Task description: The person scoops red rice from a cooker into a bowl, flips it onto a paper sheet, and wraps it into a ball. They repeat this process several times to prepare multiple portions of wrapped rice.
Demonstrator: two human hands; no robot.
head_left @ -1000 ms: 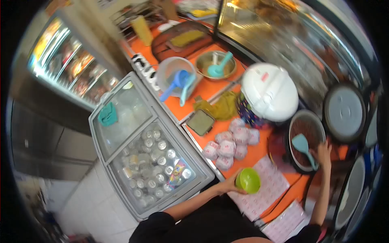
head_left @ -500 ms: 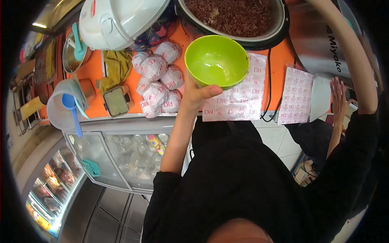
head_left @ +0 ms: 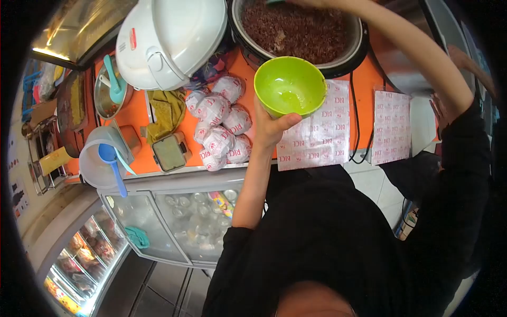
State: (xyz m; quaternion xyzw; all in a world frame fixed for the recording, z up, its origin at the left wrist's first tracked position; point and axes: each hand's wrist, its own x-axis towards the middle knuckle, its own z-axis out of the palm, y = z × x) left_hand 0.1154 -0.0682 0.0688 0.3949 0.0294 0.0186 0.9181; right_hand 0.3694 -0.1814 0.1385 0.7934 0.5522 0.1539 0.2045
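My left hand (head_left: 274, 127) grips a lime-green bowl (head_left: 289, 87) from its near left side, thumb against the outer wall. The bowl is tilted toward me, with a few wet-looking traces inside. It is held above a sheet of printed wrapping paper (head_left: 317, 140). My right hand (head_left: 317, 2) reaches over the dark reddish-brown rice (head_left: 296, 31) in a large round cooker pot (head_left: 346, 53). Its fingers are closed on a teal utensil (head_left: 273, 1), mostly cut off by the upper frame edge.
Several paper-wrapped bundles (head_left: 219, 140) are piled left of the bowl. Farther left are a white cooker lid (head_left: 174, 42), a mustard cloth (head_left: 166, 111) and a tub with a blue scoop (head_left: 108, 154). More printed paper (head_left: 392, 124) lies right, beside another person's hand (head_left: 437, 110).
My right hand has swung left from the steel container to over the rice, and a teal utensil now shows in it. My left hand still holds the bowl; the whole view has shifted slightly.
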